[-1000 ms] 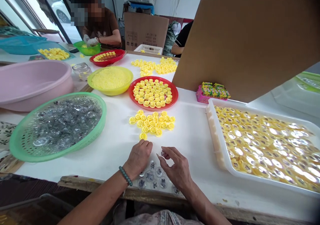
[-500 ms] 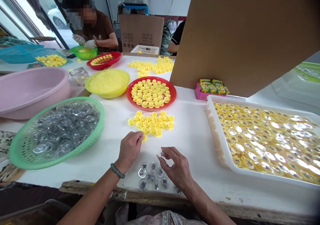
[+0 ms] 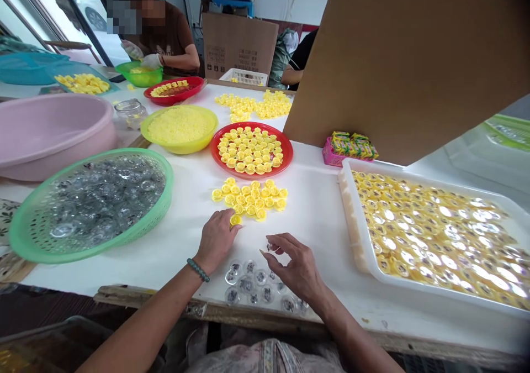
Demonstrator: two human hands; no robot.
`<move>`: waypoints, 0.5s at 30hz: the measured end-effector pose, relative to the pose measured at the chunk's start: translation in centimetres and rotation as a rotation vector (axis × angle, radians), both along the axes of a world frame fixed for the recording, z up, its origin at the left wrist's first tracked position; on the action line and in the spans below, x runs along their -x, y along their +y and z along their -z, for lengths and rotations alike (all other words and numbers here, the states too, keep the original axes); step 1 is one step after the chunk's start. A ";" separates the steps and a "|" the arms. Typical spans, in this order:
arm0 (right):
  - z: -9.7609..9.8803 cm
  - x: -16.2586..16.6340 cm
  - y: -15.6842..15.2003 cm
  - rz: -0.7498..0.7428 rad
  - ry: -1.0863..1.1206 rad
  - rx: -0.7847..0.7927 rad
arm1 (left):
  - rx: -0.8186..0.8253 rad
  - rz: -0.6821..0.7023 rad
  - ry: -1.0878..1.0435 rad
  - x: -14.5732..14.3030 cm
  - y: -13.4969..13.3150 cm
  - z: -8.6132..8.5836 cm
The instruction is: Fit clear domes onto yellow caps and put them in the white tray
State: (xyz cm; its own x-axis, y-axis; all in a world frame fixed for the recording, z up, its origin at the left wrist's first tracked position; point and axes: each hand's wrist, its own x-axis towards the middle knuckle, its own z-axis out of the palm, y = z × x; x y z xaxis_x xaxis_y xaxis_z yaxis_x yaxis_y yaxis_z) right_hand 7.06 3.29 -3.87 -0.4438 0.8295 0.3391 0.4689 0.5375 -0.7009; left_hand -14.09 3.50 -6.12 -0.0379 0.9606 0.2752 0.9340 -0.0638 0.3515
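My left hand [image 3: 216,239], with a beaded bracelet at the wrist, is closed on the edge of a small round yellow cup [image 3: 236,220] at the near side of a loose cluster of like yellow cups [image 3: 252,196]. Between the thumb and fingers of my right hand [image 3: 296,265] is a small clear piece with a dark print [image 3: 269,246], mostly hidden by the fingers. Below, near the table edge, lie several clear round domes [image 3: 247,284] with dark prints; my right hand hovers above some of them.
Left stands a green basket [image 3: 165,196] of clear domes. A red plate [image 3: 285,166] of yellow cups and a yellow bowl [image 3: 210,135] of yellow bits stand farther back. Right, a white tray [image 3: 348,207] holds filled yellow pieces beside a cardboard sheet [image 3: 393,58]. A gloved co-worker [image 3: 174,47] sits opposite.
My left hand has the yellow cup a little apart from the cluster, its face now more visible. My right hand keeps its pinch. The view has shifted slightly.
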 end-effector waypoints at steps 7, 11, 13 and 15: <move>-0.5 -1.6 0.4 -0.164 -0.136 0.013 | 0.149 0.334 -0.196 -1.7 -1.3 -1.1; -0.8 -2.2 0.9 -0.268 -0.224 -0.001 | 0.255 0.415 -0.435 -3.0 -1.7 -1.0; -0.9 -2.2 1.3 -0.312 -0.274 -0.014 | 0.296 0.401 -0.577 -3.4 -1.7 -0.7; -0.9 -2.1 1.8 -0.348 -0.323 -0.030 | 0.324 0.385 -0.677 -3.4 -1.7 -0.4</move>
